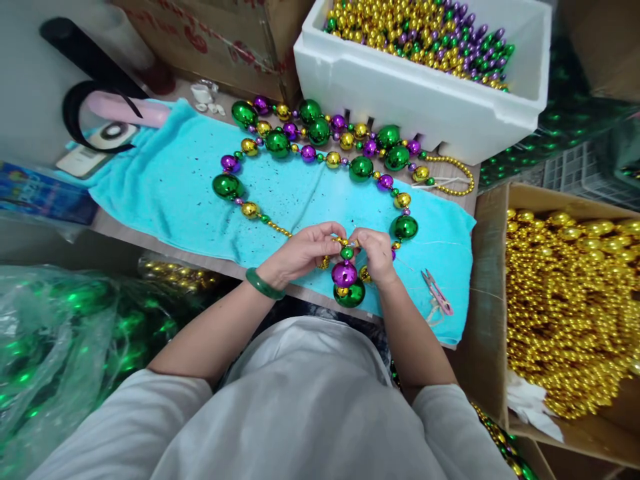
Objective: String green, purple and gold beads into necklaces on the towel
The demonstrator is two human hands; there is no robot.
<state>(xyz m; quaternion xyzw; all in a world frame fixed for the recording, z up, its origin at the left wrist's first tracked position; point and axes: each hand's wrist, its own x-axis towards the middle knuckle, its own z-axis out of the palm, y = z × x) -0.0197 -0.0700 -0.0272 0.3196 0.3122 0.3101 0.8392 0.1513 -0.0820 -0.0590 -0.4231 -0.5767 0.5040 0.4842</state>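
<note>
At the near edge of the towel (pixel 175 180), left hand (pixel 310 251) and right hand (pixel 375 255) pinch the necklace (pixel 361 169) at close points, seemingly for fine control, its remainder looped beyond, perhaps against tangling.

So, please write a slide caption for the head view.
Left hand and right hand hold a bead strand over turquoise cloth.
</note>
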